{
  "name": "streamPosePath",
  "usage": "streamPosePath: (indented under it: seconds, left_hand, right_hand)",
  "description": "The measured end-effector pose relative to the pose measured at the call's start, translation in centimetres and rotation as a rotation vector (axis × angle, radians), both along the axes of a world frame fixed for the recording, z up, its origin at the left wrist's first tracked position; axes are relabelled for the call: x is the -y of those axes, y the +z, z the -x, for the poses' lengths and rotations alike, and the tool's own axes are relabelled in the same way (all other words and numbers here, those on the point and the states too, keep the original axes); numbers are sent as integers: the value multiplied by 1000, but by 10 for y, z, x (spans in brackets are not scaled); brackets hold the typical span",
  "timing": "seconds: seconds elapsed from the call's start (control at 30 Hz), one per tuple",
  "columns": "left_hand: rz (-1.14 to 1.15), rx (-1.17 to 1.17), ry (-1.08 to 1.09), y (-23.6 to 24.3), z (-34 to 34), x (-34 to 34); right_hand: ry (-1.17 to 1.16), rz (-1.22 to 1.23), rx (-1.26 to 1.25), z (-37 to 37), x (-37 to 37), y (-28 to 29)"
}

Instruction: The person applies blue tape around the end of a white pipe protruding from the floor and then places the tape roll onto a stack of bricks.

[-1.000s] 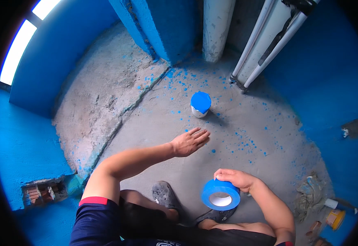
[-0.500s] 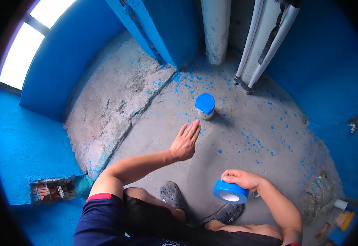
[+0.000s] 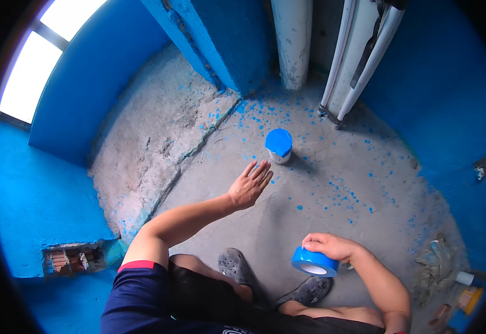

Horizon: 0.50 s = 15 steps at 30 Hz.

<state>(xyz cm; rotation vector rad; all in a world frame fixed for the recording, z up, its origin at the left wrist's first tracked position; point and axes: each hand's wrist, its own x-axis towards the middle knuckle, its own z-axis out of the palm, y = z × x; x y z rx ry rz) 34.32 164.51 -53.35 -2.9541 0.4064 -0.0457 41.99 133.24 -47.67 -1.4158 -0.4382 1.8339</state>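
A bare left hand (image 3: pixel 247 190), fingers outstretched and free, hovers just to the near left of a blue-topped, white cylindrical container (image 3: pixel 279 143) upright on the grey concrete floor (image 3: pixel 221 172); to the container's near right, a thick, round blue tape roll (image 3: pixel 312 259) is clasped in a bare right hand (image 3: pixel 330 246)'s fingers.

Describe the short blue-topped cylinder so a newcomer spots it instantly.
Find the grey floor, then the tall pale pipe rising at the back. Between that pipe and the person's left hand stands the short cylinder. Unlike the pipe, it is squat, pale-sided and blue-topped.
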Motion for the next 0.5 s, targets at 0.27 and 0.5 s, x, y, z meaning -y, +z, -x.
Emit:
streamPosePath:
  seconds: [0.27, 0.5]
  left_hand:
    - [684, 182, 479, 22, -53, 1]
    - [1147, -20, 505, -4, -43, 29]
  right_hand:
    - [20, -1, -21, -1, -11, -9]
    - [8, -9, 0, -4, -3, -10]
